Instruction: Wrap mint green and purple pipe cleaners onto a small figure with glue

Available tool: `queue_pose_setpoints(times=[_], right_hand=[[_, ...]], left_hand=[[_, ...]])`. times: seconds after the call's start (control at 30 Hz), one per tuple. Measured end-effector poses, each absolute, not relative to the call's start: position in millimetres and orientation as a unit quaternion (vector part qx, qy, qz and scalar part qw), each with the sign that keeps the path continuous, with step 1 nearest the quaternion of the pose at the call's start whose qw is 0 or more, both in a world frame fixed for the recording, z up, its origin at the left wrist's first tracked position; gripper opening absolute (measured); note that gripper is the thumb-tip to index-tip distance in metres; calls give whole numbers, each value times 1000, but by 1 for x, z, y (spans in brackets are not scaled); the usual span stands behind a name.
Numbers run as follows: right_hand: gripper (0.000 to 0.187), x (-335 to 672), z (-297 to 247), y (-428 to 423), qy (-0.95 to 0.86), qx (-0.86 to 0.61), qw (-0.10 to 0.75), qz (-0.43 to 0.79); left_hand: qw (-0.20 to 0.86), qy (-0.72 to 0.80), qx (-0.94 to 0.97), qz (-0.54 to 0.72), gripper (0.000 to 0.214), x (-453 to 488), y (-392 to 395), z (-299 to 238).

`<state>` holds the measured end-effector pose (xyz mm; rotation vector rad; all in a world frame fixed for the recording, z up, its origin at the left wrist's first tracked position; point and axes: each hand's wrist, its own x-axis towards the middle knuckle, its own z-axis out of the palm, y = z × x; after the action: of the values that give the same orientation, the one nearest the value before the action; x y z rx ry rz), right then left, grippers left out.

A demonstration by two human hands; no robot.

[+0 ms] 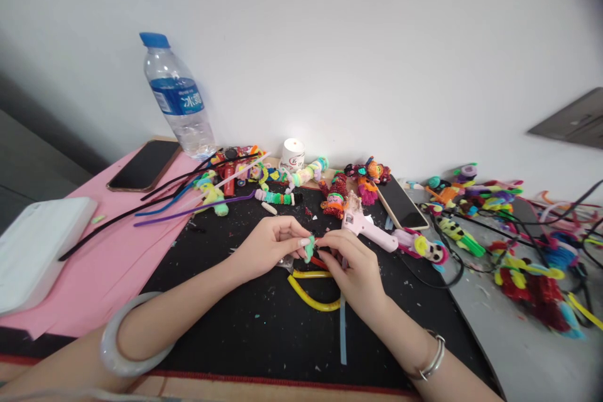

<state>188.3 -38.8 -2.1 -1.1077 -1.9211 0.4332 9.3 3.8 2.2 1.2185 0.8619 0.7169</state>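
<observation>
My left hand (277,245) pinches a small mint-green fuzzy piece (309,249), which looks like coiled pipe cleaner, between thumb and fingers. Close against its right side is my right hand (353,267), its fingertips pressed together; a small dark bit shows there, too hidden to name. Beneath the hands lies a tool with yellow handles (311,301), its metal head partly covered by my left hand. A pale pink glue gun (370,229) rests just behind my right hand. Under my right wrist a translucent glue stick (343,333) points toward me.
A black mat (245,339) with scraps covers the table. Pipe cleaners (188,217) and a phone (146,165) lie left on pink paper (117,251), near a white box (42,251). Behind stand a water bottle (181,100) and paper cup (293,154). Fuzzy figures (532,276) crowd the right, with cables.
</observation>
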Motion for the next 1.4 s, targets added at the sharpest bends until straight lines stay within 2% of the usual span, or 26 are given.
queue_pose_setpoints(times=[0.4, 1.4], right_hand=[[16, 187, -2, -40, -751, -452, 442, 192], [19, 191, -4, -39, -751, -470, 414, 207]], left_hand=[[677, 381, 544, 317, 14, 9, 4, 1], [673, 394, 549, 300, 10, 8, 2, 4]])
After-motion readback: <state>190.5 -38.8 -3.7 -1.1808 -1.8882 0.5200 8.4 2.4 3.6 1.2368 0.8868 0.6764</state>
